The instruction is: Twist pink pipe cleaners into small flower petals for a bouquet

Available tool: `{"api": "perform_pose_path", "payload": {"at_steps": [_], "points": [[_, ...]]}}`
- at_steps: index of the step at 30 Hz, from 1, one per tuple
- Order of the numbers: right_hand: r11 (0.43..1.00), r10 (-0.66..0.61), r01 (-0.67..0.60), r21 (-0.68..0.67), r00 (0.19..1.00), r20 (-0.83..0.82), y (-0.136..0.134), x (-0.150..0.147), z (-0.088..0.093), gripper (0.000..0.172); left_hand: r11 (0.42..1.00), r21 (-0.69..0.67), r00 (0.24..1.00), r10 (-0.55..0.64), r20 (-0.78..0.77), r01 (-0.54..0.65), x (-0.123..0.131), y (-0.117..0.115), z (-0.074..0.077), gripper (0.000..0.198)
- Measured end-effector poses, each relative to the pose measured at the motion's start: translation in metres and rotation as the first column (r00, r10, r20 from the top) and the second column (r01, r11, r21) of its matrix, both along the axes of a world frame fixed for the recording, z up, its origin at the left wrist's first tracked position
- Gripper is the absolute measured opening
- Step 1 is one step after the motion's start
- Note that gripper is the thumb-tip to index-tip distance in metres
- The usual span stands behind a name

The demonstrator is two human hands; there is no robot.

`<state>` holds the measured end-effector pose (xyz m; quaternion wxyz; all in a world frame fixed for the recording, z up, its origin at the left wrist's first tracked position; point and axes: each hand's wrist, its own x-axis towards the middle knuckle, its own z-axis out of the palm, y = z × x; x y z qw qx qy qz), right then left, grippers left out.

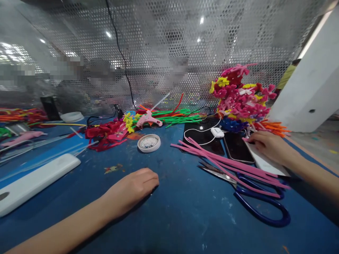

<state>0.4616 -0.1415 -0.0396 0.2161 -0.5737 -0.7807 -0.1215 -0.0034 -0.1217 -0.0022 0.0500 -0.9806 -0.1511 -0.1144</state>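
My left hand (141, 183) rests on the blue tabletop with its fingers curled under. What they hold, if anything, is hidden; a tiny white speck shows by the fingertips. At the right, my right hand (267, 146) reaches over a white sheet (270, 164), fingers pressed together at a small pink bit too unclear to name. Just behind it stands a heap of pipe-cleaner flowers (241, 97). Pink pipe cleaners (225, 160) lie in front, partly over open scissors (261, 208) with blue handles. A black phone (238, 148) lies beside the sheet.
A round lid of white beads (149, 143) sits mid-table. Behind it are a pink glue gun (149, 119), green pipe cleaners (182, 116) and red ribbons (106, 134). A long white object (39, 180) lies left. A white cable (190, 137) crosses a dark panel. Perforated metal closes the back.
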Motion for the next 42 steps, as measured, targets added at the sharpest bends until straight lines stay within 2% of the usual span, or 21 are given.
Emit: {"api": "perform_pose_path", "payload": {"at_steps": [2, 5, 9, 14, 15, 17, 19, 20, 22, 26, 29, 31, 35, 39, 42], "points": [[0.999, -0.025, 0.026, 0.039, 1.0, -0.01, -0.011, -0.007, -0.001, 0.027, 1.0, -0.014, 1.0, 0.005, -0.004, -0.006, 0.0, 0.001, 0.001, 0.026], [1.0, 0.02, -0.021, 0.017, 0.999, 0.032, -0.029, -0.023, -0.004, 0.046, 0.999, -0.038, 1.0, 0.014, -0.003, -0.014, 0.001, 0.001, 0.001, 0.026], [0.999, 0.043, -0.042, -0.01, 0.993, 0.112, -0.043, -0.04, -0.006, 0.041, 0.998, -0.063, 0.999, 0.033, 0.03, -0.031, 0.0, 0.002, -0.001, 0.026], [0.989, 0.041, -0.018, 0.145, 0.986, -0.16, -0.064, -0.07, -0.001, 0.044, 0.977, -0.193, 0.995, 0.096, 0.028, -0.089, -0.004, 0.006, -0.001, 0.02], [0.986, 0.095, -0.071, 0.154, 0.983, -0.158, -0.07, -0.079, -0.001, 0.044, 0.97, -0.221, 0.993, 0.113, 0.036, -0.102, -0.005, 0.006, -0.002, 0.019], [0.964, 0.245, -0.24, 0.112, 0.969, -0.034, -0.079, -0.097, 0.001, 0.047, 0.955, -0.268, 0.984, 0.156, 0.086, -0.128, -0.006, 0.007, -0.003, 0.017], [0.904, 0.416, -0.425, 0.048, 0.899, 0.135, -0.083, -0.114, 0.004, 0.043, 0.935, -0.311, 0.96, 0.228, 0.162, -0.17, -0.006, 0.007, -0.004, 0.016], [0.882, 0.462, -0.471, 0.012, 0.87, 0.169, -0.083, -0.12, 0.006, 0.037, 0.922, -0.333, 0.942, 0.273, 0.194, -0.199, -0.006, 0.008, -0.005, 0.015], [0.873, 0.486, -0.485, -0.05, 0.86, 0.156, -0.079, -0.129, 0.013, 0.028, 0.883, -0.384, 0.899, 0.374, 0.227, -0.27, -0.005, 0.012, -0.004, 0.015], [0.894, 0.448, -0.443, -0.074, 0.889, 0.091, -0.072, -0.135, 0.024, 0.027, 0.79, -0.447, 0.799, 0.556, 0.23, -0.421, 0.001, 0.037, 0.01, 0.013], [0.892, 0.452, -0.446, -0.078, 0.887, 0.097, -0.07, -0.136, 0.028, 0.026, 0.732, -0.434, 0.719, 0.654, 0.233, -0.525, 0.009, 0.071, 0.025, 0.014], [0.893, 0.45, -0.443, -0.083, 0.888, 0.101, -0.07, -0.136, 0.028, 0.025, 0.706, -0.43, 0.702, 0.683, 0.201, -0.563, 0.017, 0.094, 0.031, 0.016], [0.892, 0.452, -0.449, -0.055, 0.89, 0.06, -0.069, -0.136, 0.027, 0.023, 0.744, -0.346, 0.728, 0.655, 0.205, -0.572, 0.024, 0.123, 0.024, 0.017], [0.887, 0.461, -0.458, -0.049, 0.885, 0.066, -0.065, -0.134, 0.021, 0.019, 0.813, -0.311, 0.802, 0.563, 0.201, -0.492, 0.02, 0.128, 0.008, 0.018], [0.876, 0.482, -0.478, -0.056, 0.872, 0.087, -0.063, -0.13, 0.014, 0.02, 0.862, -0.255, 0.854, 0.487, 0.182, -0.437, 0.016, 0.127, 0.002, 0.017]]}}
